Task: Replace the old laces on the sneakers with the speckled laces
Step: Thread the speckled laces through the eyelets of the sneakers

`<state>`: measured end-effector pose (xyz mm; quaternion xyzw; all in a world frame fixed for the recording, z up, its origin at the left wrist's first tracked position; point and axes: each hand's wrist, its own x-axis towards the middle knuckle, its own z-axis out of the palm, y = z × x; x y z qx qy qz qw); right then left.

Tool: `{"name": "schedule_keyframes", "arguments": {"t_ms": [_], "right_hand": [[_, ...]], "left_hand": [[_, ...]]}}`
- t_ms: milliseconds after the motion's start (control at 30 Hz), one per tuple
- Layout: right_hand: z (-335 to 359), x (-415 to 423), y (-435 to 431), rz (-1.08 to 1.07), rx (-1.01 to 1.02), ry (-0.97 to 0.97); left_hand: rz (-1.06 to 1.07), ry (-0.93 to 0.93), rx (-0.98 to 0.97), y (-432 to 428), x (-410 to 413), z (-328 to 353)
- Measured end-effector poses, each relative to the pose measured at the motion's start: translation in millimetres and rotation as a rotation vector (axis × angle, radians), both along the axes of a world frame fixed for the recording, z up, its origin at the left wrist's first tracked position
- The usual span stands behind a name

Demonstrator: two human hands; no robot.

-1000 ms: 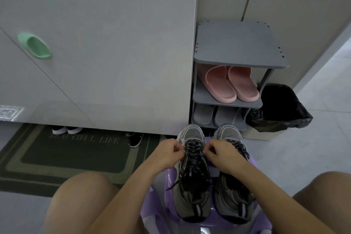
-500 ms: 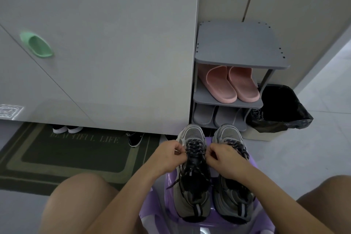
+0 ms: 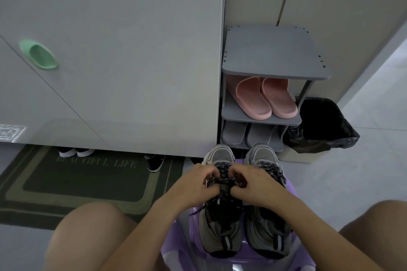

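Both hands (image 3: 226,185) apparently pinch speckled lace (image 3: 222,171) atop left sneaker (image 3: 220,226).

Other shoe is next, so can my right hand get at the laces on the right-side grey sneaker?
Probably yes, once it lets go: the right hand is beside the right grey mesh sneaker, whose dark speckled laces lie uncovered.
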<state>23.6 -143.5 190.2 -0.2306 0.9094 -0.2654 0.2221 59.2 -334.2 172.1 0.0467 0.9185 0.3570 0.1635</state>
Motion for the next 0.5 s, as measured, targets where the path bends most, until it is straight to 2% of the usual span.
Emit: {"name": "schedule_keyframes", "arguments": {"t_ms": [100,300,500], "right_hand": [[1.6,-0.7,3.1,-0.025,-0.012,-0.02],[6.0,3.6,7.6,-0.037,-0.004,-0.079],[19.0,12.6,4.1,-0.05,0.027,-0.083]], "left_hand": [[0.028,0.01,-0.02,-5.8,0.9,2.9],[0.113,0.008,0.097,-9.7,11.9,0.6],[0.143,0.042,0.071,-0.8,21.8,8.2]]}}
